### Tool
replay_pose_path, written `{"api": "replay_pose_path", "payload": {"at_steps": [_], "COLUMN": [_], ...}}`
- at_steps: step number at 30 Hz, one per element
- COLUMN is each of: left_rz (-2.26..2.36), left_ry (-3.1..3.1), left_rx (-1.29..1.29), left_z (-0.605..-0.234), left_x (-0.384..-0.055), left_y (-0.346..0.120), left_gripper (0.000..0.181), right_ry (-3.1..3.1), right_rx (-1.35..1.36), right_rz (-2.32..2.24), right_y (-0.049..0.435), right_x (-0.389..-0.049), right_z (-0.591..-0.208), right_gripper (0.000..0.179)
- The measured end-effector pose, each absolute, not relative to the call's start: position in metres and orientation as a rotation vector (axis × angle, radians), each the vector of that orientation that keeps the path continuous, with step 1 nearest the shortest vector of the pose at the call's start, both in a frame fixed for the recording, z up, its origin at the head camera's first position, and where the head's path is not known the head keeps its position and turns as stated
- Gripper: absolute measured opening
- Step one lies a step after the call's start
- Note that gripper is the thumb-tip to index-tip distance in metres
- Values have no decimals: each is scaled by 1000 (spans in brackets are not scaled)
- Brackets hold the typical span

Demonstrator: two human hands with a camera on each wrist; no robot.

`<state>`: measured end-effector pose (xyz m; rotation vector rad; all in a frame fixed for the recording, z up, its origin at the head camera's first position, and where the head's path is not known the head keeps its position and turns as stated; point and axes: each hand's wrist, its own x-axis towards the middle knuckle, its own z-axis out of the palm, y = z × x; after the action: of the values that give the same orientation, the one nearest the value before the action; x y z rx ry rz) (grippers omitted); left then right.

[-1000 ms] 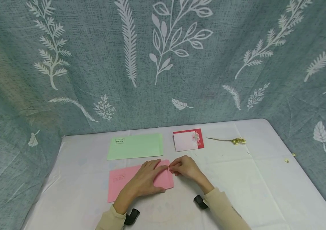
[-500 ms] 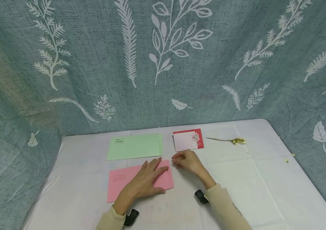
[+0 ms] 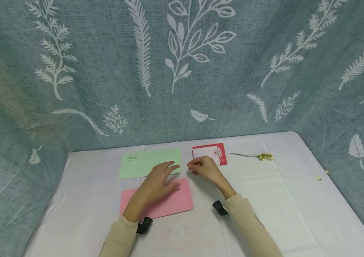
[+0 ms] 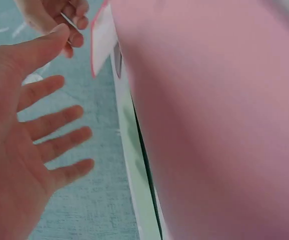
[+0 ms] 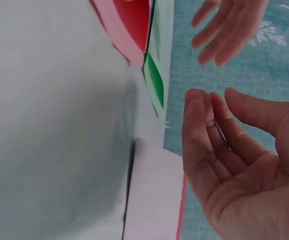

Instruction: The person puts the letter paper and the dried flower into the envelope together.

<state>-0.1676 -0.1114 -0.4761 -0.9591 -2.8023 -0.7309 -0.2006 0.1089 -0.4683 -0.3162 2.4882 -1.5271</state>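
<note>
A pink envelope [image 3: 182, 200] lies flat in front of the person, its open end to the right. My left hand [image 3: 157, 182] hovers over it with fingers spread, fingertips reaching toward the green envelope [image 3: 149, 164] behind. Nothing is in that hand in the left wrist view. My right hand [image 3: 205, 168] is raised at the near edge of the red and white flower card [image 3: 207, 151]. Its fingers bend loosely and the thumb [image 5: 252, 110] stands apart, with nothing seen between. Inside the pink envelope's red-lined mouth [image 5: 134, 22], a small yellowish bit shows.
A dried yellow flower sprig [image 3: 263, 156] lies right of the card. Small yellow petals [image 3: 319, 178] are scattered near the table's right edge. A thin dark edge [image 3: 193, 154] shows along the card's left side. A patterned curtain [image 3: 169, 71] hangs behind the white table [image 3: 265, 221].
My right hand has left the pink envelope's open end and moved back toward the card. My left hand has lifted off the pink envelope and shifted toward the green one.
</note>
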Motion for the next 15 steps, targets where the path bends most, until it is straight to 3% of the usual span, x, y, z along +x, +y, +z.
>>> {"api": "replay_pose_path", "payload": {"at_steps": [8,15], "left_rz": [-717,-648], "left_ry": [-2828,-2987], "left_rx": [-922,-885], "left_z": [-484,-486], "left_x": [-198,-213], "left_y": [-116,-121], "left_gripper": [56,75], "right_ry": [2533,2418], "right_rx": [-310,-227], "right_rz": [-1505,-1569], "right_y": [93,81], "right_x": [-214,-223], "right_z": [-462,-462], "right_gripper": [19,27]}}
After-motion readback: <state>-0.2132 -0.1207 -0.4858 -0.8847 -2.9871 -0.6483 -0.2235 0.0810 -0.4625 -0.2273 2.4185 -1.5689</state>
